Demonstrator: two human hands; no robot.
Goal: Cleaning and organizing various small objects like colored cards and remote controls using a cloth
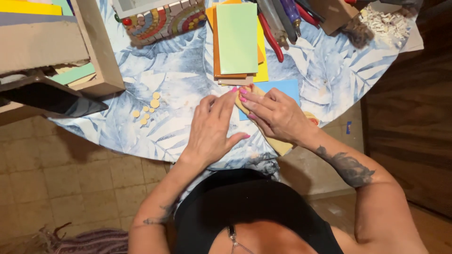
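Observation:
My left hand [213,126] lies flat on the round table's leaf-print cloth [179,75], fingers stretched toward a long yellow tile strip [281,146]. My right hand [275,115] presses down on that strip, fingers closed over its upper end. A blue tile [285,87] lies under the strip and the right hand. Both hands meet at their pink fingertips near the strip's top end.
A stack of orange, yellow and green tiles [238,40] sits just beyond the hands. Small round yellow pieces [149,108] lie to the left. Farther off are a mosaic piece [162,21], red-handled nippers [270,35], a wooden box [101,51], a phone [52,99] and white tile chips [386,23].

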